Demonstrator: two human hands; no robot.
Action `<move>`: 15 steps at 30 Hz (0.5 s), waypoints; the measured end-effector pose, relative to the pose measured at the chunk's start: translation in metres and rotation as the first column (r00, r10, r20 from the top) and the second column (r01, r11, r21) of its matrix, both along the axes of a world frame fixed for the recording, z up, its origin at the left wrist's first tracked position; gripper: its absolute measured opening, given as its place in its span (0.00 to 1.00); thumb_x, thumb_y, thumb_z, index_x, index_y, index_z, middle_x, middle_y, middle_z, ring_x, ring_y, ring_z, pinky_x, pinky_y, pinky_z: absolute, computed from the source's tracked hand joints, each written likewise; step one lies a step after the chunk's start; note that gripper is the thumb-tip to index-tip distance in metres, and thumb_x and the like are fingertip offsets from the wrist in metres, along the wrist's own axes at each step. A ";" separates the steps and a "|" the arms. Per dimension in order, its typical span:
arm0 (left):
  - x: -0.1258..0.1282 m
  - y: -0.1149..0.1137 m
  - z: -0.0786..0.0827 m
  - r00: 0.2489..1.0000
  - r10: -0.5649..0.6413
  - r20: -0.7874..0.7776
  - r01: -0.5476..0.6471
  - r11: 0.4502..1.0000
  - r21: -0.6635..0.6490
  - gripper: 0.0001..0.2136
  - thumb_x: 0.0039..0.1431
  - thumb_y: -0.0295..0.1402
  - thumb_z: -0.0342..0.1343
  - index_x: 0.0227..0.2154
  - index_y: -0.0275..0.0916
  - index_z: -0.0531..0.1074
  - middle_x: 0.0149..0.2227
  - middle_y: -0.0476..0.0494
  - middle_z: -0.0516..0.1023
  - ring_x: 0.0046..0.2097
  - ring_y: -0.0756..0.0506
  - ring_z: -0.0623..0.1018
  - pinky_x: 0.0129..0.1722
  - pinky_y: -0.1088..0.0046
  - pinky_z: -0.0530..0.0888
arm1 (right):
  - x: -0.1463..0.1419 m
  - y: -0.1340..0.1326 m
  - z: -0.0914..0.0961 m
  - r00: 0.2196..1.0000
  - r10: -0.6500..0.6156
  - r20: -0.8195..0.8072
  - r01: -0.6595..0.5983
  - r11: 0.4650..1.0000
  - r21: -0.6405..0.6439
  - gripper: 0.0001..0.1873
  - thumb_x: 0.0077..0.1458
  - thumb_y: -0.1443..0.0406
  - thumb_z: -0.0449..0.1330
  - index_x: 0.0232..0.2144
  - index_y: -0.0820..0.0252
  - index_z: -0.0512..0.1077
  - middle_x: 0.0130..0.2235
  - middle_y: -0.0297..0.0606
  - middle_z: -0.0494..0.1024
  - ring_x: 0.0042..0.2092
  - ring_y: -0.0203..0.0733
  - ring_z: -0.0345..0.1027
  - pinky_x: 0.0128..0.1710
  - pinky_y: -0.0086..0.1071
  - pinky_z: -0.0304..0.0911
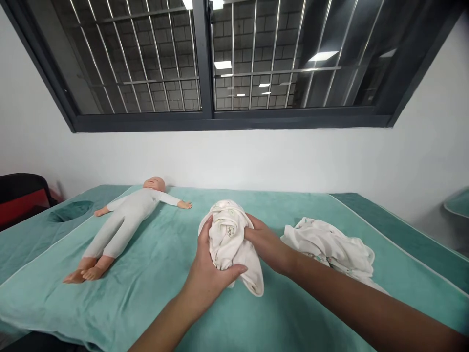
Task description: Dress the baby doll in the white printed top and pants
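Observation:
A bunched white baby garment (231, 233) is held just above the teal-covered table (154, 274) between both my hands. My left hand (207, 274) wraps its fingers and thumb round the garment's left and lower side. My right hand (266, 244) grips its right side. A baby doll (126, 215) in a light grey one-piece lies on its back at the left, arms spread, head toward the wall. A second crumpled white cloth (330, 247) lies to the right of my right forearm.
A round hole (71, 210) is sunk in the table's left end. A dark red chair (20, 198) stands at far left. The white wall and a barred window (220, 58) are behind the table. Another teal surface (458, 203) shows at far right.

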State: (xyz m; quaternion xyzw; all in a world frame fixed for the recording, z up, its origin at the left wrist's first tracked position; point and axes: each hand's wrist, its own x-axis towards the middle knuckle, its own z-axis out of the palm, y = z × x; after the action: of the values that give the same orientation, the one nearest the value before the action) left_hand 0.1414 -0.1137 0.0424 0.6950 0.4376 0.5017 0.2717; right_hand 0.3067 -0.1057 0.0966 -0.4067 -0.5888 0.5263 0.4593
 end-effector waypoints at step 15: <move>-0.065 -0.006 -0.052 0.897 0.431 0.095 -0.402 0.887 -0.228 0.37 0.46 0.37 0.60 0.59 0.45 0.51 0.53 0.37 0.70 0.54 0.34 0.73 0.52 0.50 0.72 | 0.001 0.018 -0.070 0.873 0.282 0.397 -0.288 0.957 -0.048 0.21 0.60 0.49 0.54 0.48 0.54 0.69 0.51 0.40 0.71 0.52 0.46 0.65 0.50 0.38 0.64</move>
State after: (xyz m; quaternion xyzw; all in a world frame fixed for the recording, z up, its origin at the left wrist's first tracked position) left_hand 0.0762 -0.1199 -0.0097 0.5157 0.6048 0.5494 0.2576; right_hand 0.3080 -0.0872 0.0264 -0.4114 -0.7267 0.4903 0.2495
